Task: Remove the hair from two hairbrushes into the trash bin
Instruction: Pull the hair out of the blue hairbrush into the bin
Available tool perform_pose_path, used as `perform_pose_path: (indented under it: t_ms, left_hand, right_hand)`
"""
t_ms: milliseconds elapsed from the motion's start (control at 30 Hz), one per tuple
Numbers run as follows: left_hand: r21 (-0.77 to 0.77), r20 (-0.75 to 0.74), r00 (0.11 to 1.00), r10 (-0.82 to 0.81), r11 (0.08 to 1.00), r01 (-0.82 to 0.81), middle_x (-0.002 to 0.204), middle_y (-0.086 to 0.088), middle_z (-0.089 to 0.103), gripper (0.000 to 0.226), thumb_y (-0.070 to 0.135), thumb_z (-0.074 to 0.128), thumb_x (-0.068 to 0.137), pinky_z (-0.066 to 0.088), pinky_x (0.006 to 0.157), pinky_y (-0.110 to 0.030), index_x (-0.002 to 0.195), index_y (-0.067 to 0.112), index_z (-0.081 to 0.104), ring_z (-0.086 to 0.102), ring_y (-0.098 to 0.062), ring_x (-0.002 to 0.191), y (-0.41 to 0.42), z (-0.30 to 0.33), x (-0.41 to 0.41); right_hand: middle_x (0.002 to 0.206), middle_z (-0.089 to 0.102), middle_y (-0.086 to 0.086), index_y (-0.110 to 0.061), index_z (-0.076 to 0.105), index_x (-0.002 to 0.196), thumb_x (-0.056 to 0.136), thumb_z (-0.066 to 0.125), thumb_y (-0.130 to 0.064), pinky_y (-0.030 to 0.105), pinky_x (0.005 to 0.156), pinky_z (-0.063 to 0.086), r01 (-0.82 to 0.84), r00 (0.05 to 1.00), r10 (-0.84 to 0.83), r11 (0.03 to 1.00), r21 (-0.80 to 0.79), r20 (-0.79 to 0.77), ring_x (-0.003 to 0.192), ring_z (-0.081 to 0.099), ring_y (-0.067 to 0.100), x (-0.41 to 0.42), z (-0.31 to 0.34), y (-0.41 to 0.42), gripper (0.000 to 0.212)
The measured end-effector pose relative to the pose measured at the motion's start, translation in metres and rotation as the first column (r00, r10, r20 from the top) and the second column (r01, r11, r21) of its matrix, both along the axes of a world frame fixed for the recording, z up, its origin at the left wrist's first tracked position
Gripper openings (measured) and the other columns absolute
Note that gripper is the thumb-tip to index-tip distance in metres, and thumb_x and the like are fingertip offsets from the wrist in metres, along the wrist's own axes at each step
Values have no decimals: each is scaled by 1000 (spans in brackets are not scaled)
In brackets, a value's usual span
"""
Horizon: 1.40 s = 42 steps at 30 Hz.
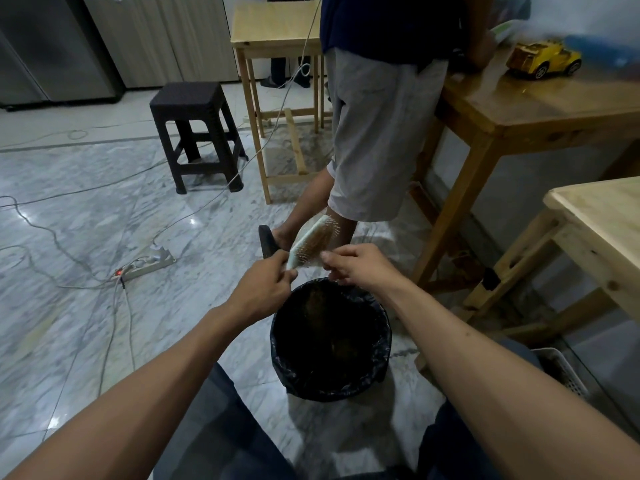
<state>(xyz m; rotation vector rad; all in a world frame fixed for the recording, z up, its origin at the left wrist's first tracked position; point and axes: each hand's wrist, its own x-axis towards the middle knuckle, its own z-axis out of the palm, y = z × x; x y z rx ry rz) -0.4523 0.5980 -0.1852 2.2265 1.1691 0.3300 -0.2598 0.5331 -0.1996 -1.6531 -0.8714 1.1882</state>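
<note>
A pale hairbrush (309, 243) with white bristles and brownish hair caught in its pad is held over the far rim of the trash bin (382, 336), which is lined with a black bag. My left hand (266, 287) grips the brush at its lower end. My right hand (358, 263) pinches at the bristles and hair near the brush's lower right side. Brown hair clumps (317, 299) lie inside the bin. Only one hairbrush is visible.
A person in grey shorts (374, 133) stands just beyond the bin, beside a dark wooden table (540, 109) carrying a yellow toy truck (542, 60). A light wooden table (602, 216) is at right, a dark stool (197, 133) and a power strip (145, 266) with cables at left.
</note>
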Motion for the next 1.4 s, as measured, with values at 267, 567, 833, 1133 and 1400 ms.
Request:
perform_pose_path:
  t_ms: [267,567,833,1133,1400]
  left_hand:
    - [-212,194,955,225,960,-183,77,-2,58,14,23,51,99,38,58,-34,85,20,50,49,-21,63,14,5,-3]
    - [-29,25,995,95,995,-94,85,-16,60,17,25,48,101,36,59,-38,106,9,52,52,-26,69,0,2,6]
    - [-16,23,996,85,996,-85,86,-9,60,16,24,50,100,34,55,-33,108,12,54,50,-18,68,-3,3,16]
    - [-68,-9,991,131,989,-131,95,-9,63,19,23,50,98,37,61,-34,111,11,56,55,-23,79,-8,0,21]
    - [-8,-86,995,47,999,-48,93,-14,63,15,20,49,97,46,67,-42,107,9,53,57,-30,80,-17,15,19]
  right_hand:
    - [59,73,-6,-11,80,75,91,78,-21,19,55,49,33,969,3,989,-143,247,59,67,6,14,-16,-12,18]
    - [95,72,-9,-18,69,120,91,73,-48,28,80,55,-41,999,43,989,-141,9,89,68,7,24,2,-3,42]
    - [67,73,5,-7,80,75,91,79,-27,27,66,49,-13,995,12,1000,12,98,61,61,12,17,-5,0,25]
    - [87,81,13,-10,83,82,89,79,-32,33,77,57,-70,973,95,990,-123,211,73,69,14,25,-12,-25,23]
    - [101,75,-4,-20,71,125,76,78,-66,27,78,52,-155,983,174,961,-227,63,85,68,7,36,14,-14,68]
